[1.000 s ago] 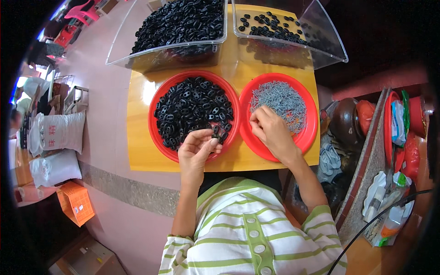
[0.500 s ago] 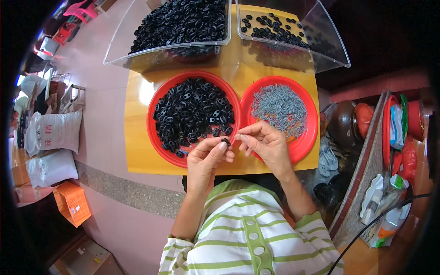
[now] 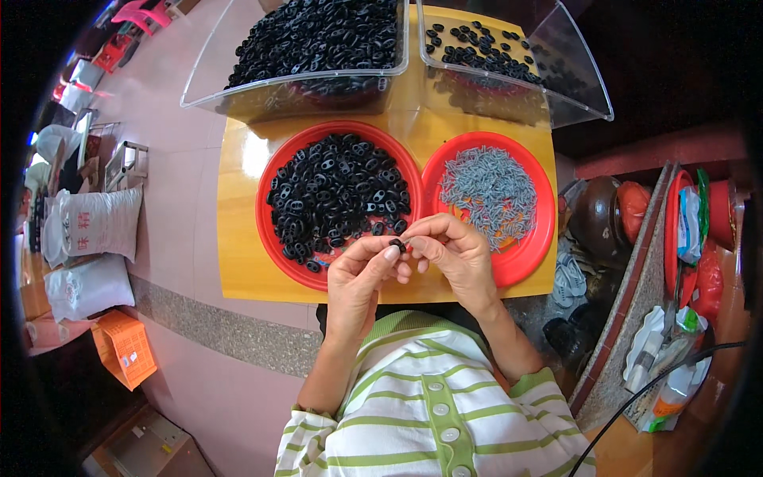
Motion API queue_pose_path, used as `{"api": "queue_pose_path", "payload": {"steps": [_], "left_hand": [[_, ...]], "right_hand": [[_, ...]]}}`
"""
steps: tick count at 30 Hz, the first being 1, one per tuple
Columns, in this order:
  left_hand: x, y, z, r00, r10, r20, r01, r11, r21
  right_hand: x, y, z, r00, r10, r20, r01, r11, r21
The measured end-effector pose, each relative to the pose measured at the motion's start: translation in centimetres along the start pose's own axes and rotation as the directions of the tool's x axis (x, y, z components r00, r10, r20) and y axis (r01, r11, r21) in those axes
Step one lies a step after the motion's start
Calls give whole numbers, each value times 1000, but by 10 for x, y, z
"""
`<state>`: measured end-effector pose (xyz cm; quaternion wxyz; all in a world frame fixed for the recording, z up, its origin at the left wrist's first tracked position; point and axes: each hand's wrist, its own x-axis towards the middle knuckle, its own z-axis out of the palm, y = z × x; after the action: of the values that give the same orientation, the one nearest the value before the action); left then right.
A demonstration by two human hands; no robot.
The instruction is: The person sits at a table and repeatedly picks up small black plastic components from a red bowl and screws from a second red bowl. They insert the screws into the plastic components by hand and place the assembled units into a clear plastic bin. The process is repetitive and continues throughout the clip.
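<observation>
Between the thumb and fingertips of my left hand (image 3: 355, 274) is a small black oval two-holed plastic piece (image 3: 396, 244). My right hand (image 3: 457, 258) is closed in a pinch and meets the piece from the right; a thin grey screw seems to be in its fingertips, mostly hidden by them. Both hands are over the table's near edge. Just beyond my left hand, a red round tray (image 3: 265, 230) holds a heap of matching black pieces (image 3: 334, 183). Beyond my right hand, a second red tray (image 3: 544, 219) holds many loose grey screws (image 3: 485, 187).
Two clear plastic bins stand at the table's far side: the left bin (image 3: 278, 94) heaped with black pieces, the right bin (image 3: 509, 89) holding fewer. White sacks (image 3: 99, 226) and an orange basket (image 3: 125, 350) lie left on the floor. A brown jar (image 3: 596, 215) stands right.
My right hand has moved slightly left, bringing its pinched fingertips from just beside the black piece onto it. My left hand has stayed almost in place, still holding the piece.
</observation>
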<state>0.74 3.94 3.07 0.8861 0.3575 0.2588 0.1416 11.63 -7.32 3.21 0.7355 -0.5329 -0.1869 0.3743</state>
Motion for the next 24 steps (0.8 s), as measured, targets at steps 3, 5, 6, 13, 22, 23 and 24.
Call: {"api": "queue_pose_path", "payload": {"steps": [3, 5, 6, 13, 22, 23, 24], "left_hand": [[1, 1, 1, 1000, -3, -10, 3, 1000, 10], [1, 1, 0, 1000, -5, -17, 6, 1000, 16], [1, 2, 0, 1000, -7, -21, 7, 1000, 19], [1, 2, -1, 999, -22, -23, 22, 999, 35], [3, 3, -5, 997, -83, 8, 83, 996, -26], [4, 2, -6, 996, -87, 12, 88, 995, -36], [4, 2, -7, 996, -91, 17, 92, 995, -47]], "right_hand": [[0, 1, 0, 1000, -17, -8, 16, 998, -59], [0, -1, 1, 999, -38, -1, 37, 994, -101], [0, -1, 1, 999, -48, 3, 48, 991, -121], [-1, -2, 1, 999, -44, 2, 44, 984, -175], [0, -1, 2, 1000, -12, -3, 12, 991, -130], [0, -1, 2, 1000, -9, -5, 8, 992, -128], [0, -1, 2, 1000, -5, -6, 4, 992, -126]]}}
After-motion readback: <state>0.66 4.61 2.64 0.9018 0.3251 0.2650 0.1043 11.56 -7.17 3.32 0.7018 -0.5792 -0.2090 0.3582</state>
